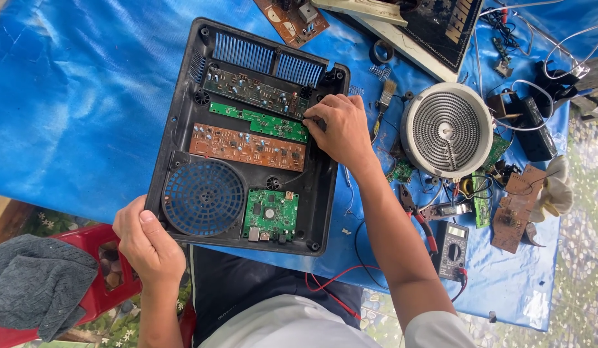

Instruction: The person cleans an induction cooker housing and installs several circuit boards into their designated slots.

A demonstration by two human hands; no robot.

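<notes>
Inside the one black plastic case (176,129) there are four circuit boards: one dark long board (250,90), one thin green board (260,120), one brown board (246,146) and one small square green board (270,214). There is one round coil heater (447,130), one grey meter (452,250) and two hands.

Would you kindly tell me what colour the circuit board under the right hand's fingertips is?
Green: the narrow circuit board under the right hand shows best in the head view.

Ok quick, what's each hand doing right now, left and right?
Left hand: closed on the near left edge of the black plastic appliance housing.
Right hand: fingertips pinched at the right end of the narrow green circuit board; grip unclear.
</notes>
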